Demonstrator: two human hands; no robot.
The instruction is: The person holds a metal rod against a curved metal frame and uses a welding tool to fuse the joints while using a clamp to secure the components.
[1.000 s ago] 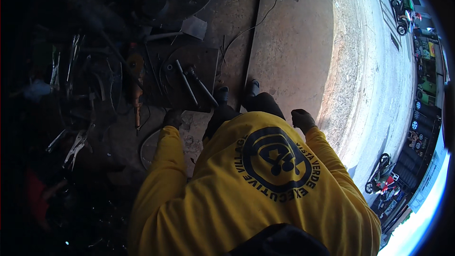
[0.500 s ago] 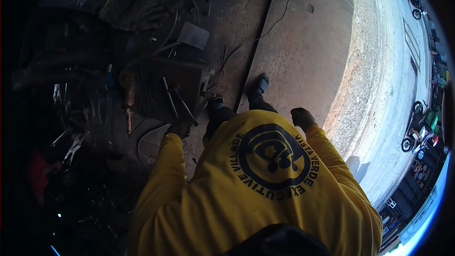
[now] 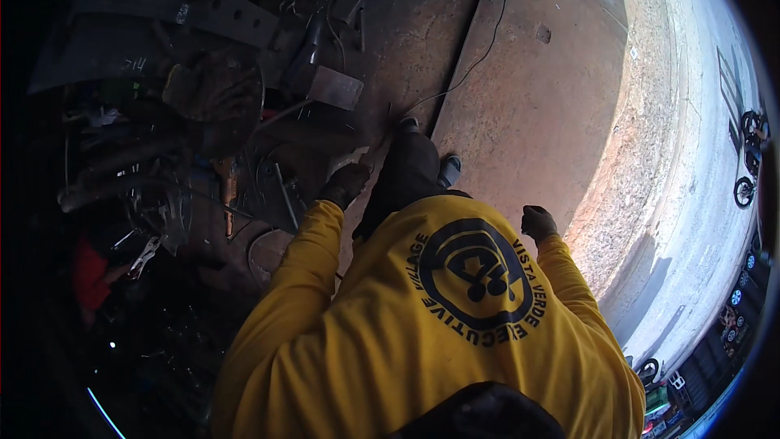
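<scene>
My left hand is curled closed beside my left thigh, by the edge of a dark, cluttered work area. Shadow hides what its fingers hold, if anything. A thin metal bar lies to its left, and beyond that is an orange-bodied tool with a long narrow shape. My right hand hangs in a loose fist to the right of my body, over the bare floor, with nothing showing in it. Yellow sleeves cover both arms.
Work gloves, a flat metal plate and long steel pieces crowd the left side. A cable runs along the floor ahead. A person in red is at the far left. Motorcycles stand by the bright road at right.
My left hand has risen and moved forward, away from the bars. A dark bar near it no longer shows clearly. My feet have shifted in a step, and the view has turned slightly.
</scene>
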